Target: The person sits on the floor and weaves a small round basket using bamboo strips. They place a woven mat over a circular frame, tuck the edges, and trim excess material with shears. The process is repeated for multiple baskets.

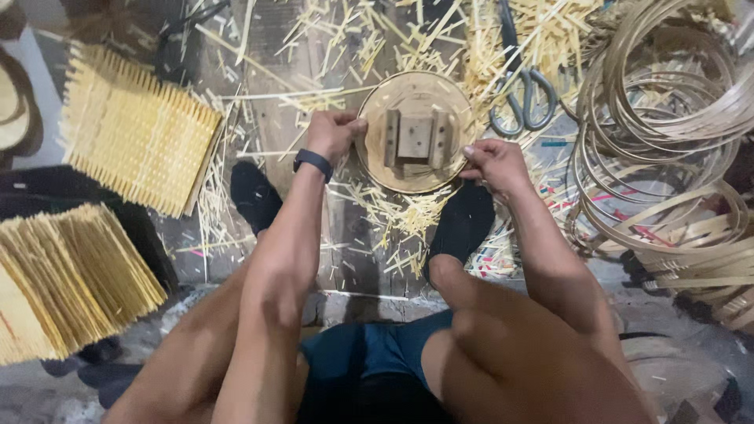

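A round bamboo tray (414, 132) lies on the floor between the person's feet, pale tan with a thin rim. A wooden block (415, 138) with two side pieces sits at its middle. The left hand (333, 133) closes on the tray's left rim; the right hand (495, 163) pinches its right rim. Scissors (521, 98) lie just beyond on the right, among bamboo hoops (667, 126).

Bamboo craft workshop; hoops (667, 118); splints (408, 212).
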